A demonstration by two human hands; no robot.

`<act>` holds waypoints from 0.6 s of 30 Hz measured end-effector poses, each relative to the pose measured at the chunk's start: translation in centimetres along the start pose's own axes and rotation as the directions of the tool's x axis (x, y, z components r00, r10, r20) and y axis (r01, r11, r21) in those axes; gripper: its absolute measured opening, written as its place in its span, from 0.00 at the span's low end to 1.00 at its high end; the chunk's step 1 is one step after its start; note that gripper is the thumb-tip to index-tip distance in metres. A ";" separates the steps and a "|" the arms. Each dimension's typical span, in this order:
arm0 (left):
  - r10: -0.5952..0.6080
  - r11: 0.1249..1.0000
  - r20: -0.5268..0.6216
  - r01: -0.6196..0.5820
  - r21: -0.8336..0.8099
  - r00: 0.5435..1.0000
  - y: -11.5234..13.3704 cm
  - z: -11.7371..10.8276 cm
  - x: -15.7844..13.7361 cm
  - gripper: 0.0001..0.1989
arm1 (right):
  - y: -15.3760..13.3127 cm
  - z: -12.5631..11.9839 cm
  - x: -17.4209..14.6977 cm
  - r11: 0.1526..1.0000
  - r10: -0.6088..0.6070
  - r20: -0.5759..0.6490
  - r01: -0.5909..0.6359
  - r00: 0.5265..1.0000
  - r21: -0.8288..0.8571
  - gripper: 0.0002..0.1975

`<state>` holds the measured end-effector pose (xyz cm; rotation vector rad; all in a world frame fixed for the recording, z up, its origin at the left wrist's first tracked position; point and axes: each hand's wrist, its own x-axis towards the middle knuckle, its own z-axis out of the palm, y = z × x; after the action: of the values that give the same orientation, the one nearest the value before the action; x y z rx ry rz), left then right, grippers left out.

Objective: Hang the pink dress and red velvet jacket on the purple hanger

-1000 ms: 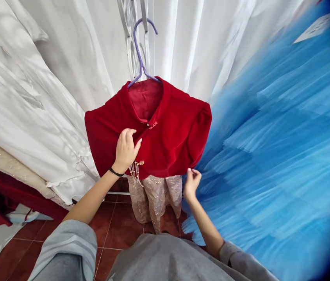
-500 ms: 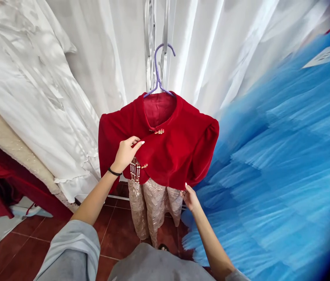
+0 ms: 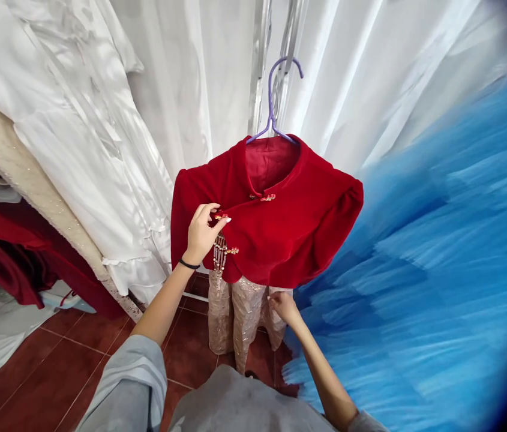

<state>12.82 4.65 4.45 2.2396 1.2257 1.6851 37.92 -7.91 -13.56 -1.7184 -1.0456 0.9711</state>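
Note:
A red velvet jacket [image 3: 293,228] hangs on a purple hanger [image 3: 271,102], its collar and gold clasps facing me. My left hand [image 3: 203,233] is at the jacket's left front edge, thumb and fingertips closed on a red and gold clasp [image 3: 221,215]. Just below these fingers, a beaded tassel [image 3: 219,258] dangles. Under the jacket hangs a shiny beige skirt [image 3: 246,318]. My right hand [image 3: 284,306] is just below the jacket's hem, in front of the skirt, with its fingers curled together. Whether cloth is pinched there cannot be made out.
Blue layered tulle [image 3: 424,258] fills the right side. White dresses [image 3: 77,132] hang at the left, beside a beige glittery garment [image 3: 32,174] and dark red clothes [image 3: 32,258]. White curtains [image 3: 221,72] and a metal stand [image 3: 260,66] are behind. The floor has red tiles [image 3: 28,372].
The view has shifted, so the jacket appears further right. The clasp now shows between my left fingertips. My right hand has left the jacket's hem and moved slightly left and down, toward the skirt.

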 end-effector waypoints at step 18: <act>0.076 0.960 -0.319 0.017 0.280 0.945 -3.8 -7.4 8.7 0.14 | -21.9 -15.6 4.8 0.650 -0.748 -0.555 0.230 0.364 -0.724 0.34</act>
<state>5.18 9.89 12.11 2.1896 1.6011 2.0779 48.52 -2.07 10.91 -1.7397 -1.0961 -0.6708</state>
